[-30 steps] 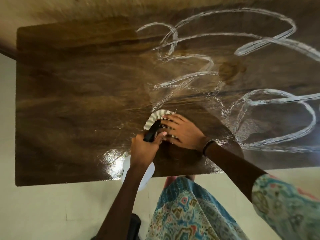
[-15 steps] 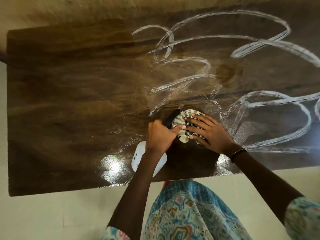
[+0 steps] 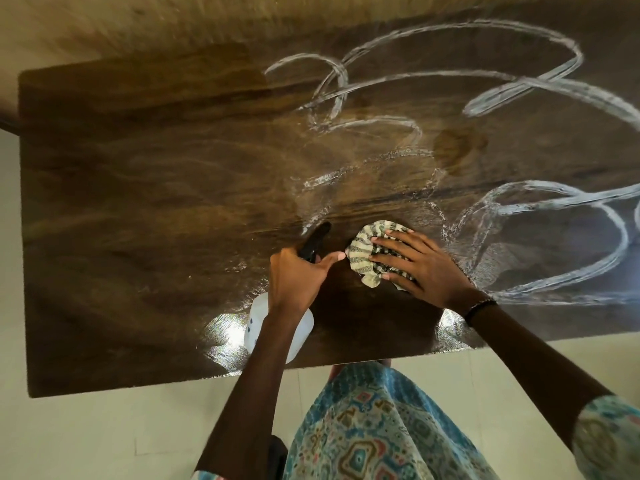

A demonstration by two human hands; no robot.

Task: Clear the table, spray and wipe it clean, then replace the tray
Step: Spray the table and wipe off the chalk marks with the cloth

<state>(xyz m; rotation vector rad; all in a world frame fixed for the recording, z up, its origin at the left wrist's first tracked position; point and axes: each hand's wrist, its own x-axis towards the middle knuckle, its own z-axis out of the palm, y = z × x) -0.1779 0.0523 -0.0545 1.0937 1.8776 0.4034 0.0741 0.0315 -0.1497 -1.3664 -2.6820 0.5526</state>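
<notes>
A dark brown, glossy wooden table (image 3: pixel 138 209) fills most of the head view, its right half looped with white, foamy streaks of cleaning spray (image 3: pixel 512 81) that curl in broad swirls across the grain. Near the front edge, the right hand (image 3: pixel 420 268) lies flat on a crumpled cream cloth with dark green stripes (image 3: pixel 367 252), fingers spread and straight, pressing the cloth down against the tabletop; part of the cloth shows beyond the fingertips on the left side. Just beside it, the left hand (image 3: pixel 298 278) is curled round the neck of a white plastic spray bottle with a black trigger head (image 3: pixel 256 323), the black nozzle pointing away from the person over the table and the thumb reaching toward the cloth. The bottle's white body hangs below the wrist, above the table's front edge, next to a bright glare of reflected light on the wet wood. A dark beaded bracelet (image 3: pixel 479 306) sits on the right wrist. Below the table edge, a blue patterned garment (image 3: pixel 374 427) and a pale tiled floor (image 3: pixel 104 438) are visible.
</notes>
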